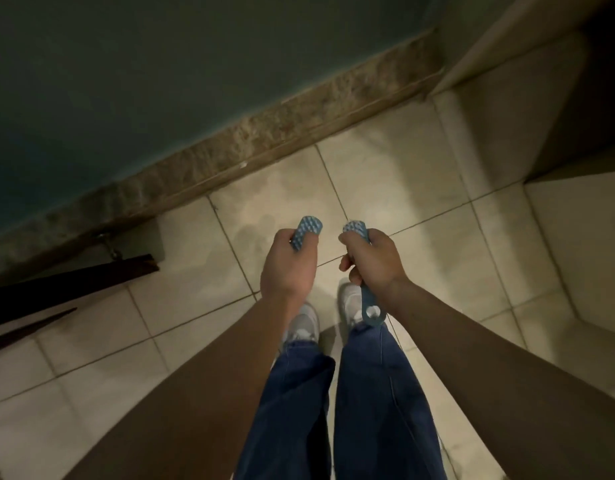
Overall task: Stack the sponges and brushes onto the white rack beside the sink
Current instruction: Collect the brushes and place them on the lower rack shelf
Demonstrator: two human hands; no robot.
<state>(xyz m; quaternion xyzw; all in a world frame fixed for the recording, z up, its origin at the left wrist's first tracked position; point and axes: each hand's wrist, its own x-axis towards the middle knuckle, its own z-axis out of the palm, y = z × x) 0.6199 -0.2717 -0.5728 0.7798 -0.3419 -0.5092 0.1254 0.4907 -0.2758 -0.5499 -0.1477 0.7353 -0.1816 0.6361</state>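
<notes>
I am looking straight down at a tiled floor. My left hand (287,263) grips a blue brush (306,232) whose knobbly head sticks out past the fingers; its handle is hidden under the hand. My right hand (372,259) grips a second blue brush (355,228), head pointing forward, with its flat blue handle (368,306) and hanging hole showing below the wrist. Both hands are held side by side above my feet. No rack, sink or sponge is in view.
Beige floor tiles (403,174) run up to a brown stone skirting (264,133) under a dark green wall. A dark wooden door edge (70,282) juts in at the left. My grey shoes (306,323) and blue trousers are below. A pale wall corner (558,98) stands at the right.
</notes>
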